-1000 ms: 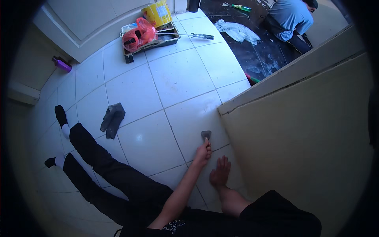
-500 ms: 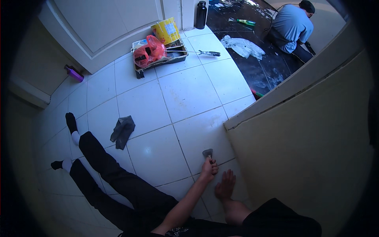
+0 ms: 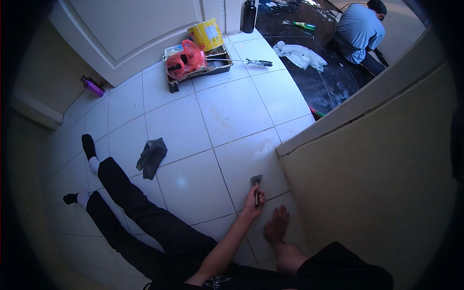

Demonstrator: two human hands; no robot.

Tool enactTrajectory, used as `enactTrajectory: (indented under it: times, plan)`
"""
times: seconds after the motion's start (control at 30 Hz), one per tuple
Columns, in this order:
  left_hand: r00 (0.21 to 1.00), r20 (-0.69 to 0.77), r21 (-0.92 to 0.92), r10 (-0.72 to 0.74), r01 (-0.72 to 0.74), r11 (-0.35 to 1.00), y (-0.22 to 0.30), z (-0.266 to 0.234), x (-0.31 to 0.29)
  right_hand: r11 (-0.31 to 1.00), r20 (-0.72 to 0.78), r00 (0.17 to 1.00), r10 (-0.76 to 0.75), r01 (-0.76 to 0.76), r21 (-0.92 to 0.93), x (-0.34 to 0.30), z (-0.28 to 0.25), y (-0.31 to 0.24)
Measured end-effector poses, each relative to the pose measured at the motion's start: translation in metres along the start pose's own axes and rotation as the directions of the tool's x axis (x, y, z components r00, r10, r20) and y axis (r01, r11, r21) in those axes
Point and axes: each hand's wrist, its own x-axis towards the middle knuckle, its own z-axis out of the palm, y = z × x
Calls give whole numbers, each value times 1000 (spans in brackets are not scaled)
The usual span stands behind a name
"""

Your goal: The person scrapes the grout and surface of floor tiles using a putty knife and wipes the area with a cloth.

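Note:
A small putty knife (image 3: 256, 180) with a grey, flared blade is in my left hand (image 3: 253, 199), the fingers closed around its dark handle. Its blade points away from me, over the white floor tiles near the foot of the wall; whether it touches them I cannot tell. Just to the right and nearer to me, my right hand (image 3: 277, 224) lies flat on the tiles with fingers stretched out, holding nothing.
A grey cloth (image 3: 152, 158) lies beyond my outstretched legs (image 3: 140, 208). Farther off are a paint tray (image 3: 212, 69) with a red plastic bag (image 3: 186, 60) and yellow tin (image 3: 207, 35), and bottles. A wall (image 3: 367, 159) borders my right; a person (image 3: 358, 31) crouches beyond the doorway.
My left hand has turned and shifted slightly away from me, so the putty knife's handle now shows and its blade is angled differently. My right hand stays in place.

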Motion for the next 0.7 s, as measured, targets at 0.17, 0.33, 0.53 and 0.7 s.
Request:
enactTrajectory:
  times: [0.17, 0.33, 0.53, 0.7]
  plan:
    - [997, 78, -98, -12, 19, 995, 4, -22, 9, 1000, 6, 1000, -2, 2, 31, 2, -1, -3]
    - [974, 213, -136, -70, 101, 986, 7, -21, 7, 1000, 16, 1000, 2, -3, 26, 1, 3, 0]
    - [989, 102, -73, -104, 112, 991, -6, -33, -14, 998, -56, 998, -19, 23, 62, 0, 7, 1]
    - [984, 137, -42, -111, 118, 992, 4, -29, -9, 998, -51, 999, -19, 22, 64, 3, 1, -3]
